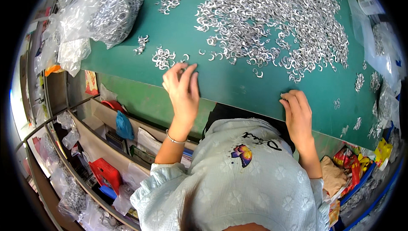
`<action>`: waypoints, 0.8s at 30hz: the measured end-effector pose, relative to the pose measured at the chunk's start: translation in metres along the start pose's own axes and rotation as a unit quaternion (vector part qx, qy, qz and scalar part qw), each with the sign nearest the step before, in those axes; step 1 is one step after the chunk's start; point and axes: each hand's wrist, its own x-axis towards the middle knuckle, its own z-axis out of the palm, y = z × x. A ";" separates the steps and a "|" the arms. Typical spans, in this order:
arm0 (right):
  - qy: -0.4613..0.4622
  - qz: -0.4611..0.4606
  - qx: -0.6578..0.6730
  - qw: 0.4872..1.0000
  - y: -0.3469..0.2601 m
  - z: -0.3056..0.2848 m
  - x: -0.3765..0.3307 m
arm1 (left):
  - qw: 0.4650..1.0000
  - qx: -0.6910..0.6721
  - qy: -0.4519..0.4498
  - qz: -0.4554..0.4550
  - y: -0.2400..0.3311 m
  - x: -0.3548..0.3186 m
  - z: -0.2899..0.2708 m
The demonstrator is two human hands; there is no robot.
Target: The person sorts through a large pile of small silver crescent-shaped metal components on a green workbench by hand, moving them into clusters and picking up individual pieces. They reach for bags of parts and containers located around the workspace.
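Note:
A wide heap of small silver crescent-shaped metal pieces [272, 18] covers the far middle of the green table [238, 82]. My left hand [182, 88] is over the table's near edge, fingers apart, with its fingertips beside a small pile of the same crescents [163, 58]. One loose crescent [186, 57] lies just past those fingertips. Farther right, my right hand [298, 114] rests at the near edge with its fingers bent and drawn together at the thumb. Whatever may be in that pinch is too small to make out.
Clear plastic bags [112, 18] full of metal pieces stand at the far left. More small clusters [359, 82] and bags [386, 103] line the right side. Shelves holding a red pouch [105, 175] and a blue bag [124, 125] are below left.

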 end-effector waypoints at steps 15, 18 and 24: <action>0.044 -0.074 0.101 0.991 -0.024 -0.008 0.045 | 0.523 -0.711 -0.357 -0.305 0.075 0.005 0.004; 0.139 0.043 0.033 0.989 0.034 -0.047 0.040 | 0.634 -0.648 -0.302 -0.294 0.055 0.005 0.006; 0.295 0.230 -0.112 0.921 0.153 -0.134 0.015 | 0.624 -0.661 -0.278 -0.310 0.047 0.003 0.011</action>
